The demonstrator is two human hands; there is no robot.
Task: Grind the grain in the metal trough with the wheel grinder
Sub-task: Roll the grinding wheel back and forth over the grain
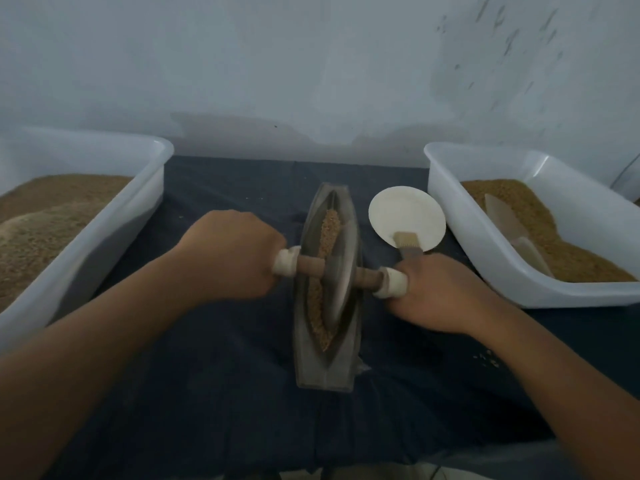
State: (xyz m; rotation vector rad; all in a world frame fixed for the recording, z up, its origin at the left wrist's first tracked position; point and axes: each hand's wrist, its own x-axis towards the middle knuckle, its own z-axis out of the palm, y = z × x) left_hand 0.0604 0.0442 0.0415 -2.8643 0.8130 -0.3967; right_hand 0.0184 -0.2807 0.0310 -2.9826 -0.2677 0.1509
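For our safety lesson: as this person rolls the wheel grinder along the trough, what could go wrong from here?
The grey metal wheel grinder looks skewed in the narrow grey metal trough; it might ride up and spill brown grain onto the dark blue cloth. The right hand grips its handle beside the wooden brush on the round white plate and could knock it.
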